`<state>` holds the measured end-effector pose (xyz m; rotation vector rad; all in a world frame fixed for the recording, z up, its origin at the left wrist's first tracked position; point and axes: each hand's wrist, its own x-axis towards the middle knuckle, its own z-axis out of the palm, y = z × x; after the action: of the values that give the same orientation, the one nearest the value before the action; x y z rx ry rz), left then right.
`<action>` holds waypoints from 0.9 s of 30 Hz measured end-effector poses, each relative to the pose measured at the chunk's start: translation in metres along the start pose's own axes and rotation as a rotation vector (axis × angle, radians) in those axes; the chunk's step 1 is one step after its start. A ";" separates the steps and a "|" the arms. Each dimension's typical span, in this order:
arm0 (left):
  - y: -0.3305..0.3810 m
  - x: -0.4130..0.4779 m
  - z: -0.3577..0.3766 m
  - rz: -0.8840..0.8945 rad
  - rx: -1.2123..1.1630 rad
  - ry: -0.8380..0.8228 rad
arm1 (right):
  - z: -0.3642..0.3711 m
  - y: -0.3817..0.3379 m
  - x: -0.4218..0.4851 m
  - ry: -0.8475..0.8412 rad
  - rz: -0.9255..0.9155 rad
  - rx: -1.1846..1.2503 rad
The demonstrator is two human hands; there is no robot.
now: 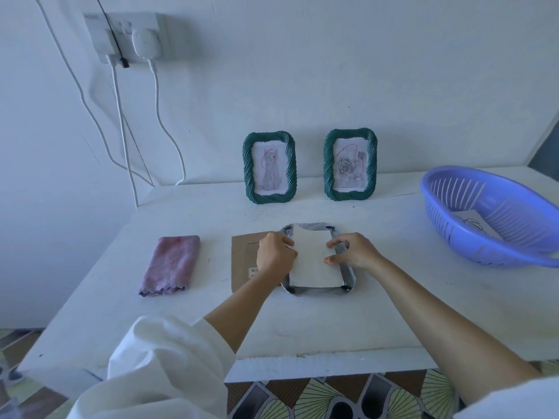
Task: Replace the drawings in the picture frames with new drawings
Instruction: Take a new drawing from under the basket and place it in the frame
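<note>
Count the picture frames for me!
3. Two green ones stand by the wall, the cat frame left of the rose frame; a third frame lies face down in front.

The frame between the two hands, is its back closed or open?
Open. The frame lies face down, its cardboard backing lies beside it, and a white sheet sits uncovered in its recess.

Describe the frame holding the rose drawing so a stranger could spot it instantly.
On the white table, two green twisted-rim frames stand upright at the back by the wall. Take the right frame, nearer the blue basket. It shows a rose, while its neighbour shows a cat.
</note>
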<state>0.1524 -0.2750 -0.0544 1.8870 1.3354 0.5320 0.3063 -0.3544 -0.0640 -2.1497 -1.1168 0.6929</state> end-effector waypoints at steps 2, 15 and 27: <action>0.003 0.003 -0.001 0.033 -0.053 -0.024 | -0.006 -0.003 -0.005 -0.017 -0.016 0.014; 0.110 -0.003 0.072 0.159 -0.247 -0.206 | -0.186 0.056 -0.033 0.228 0.278 -0.441; 0.144 -0.008 0.206 -0.046 -0.195 -0.249 | -0.229 0.069 -0.034 -0.003 0.079 -0.364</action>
<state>0.3809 -0.3769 -0.0730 1.6973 1.1195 0.3749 0.4820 -0.4780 0.0464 -2.5090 -1.2425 0.5591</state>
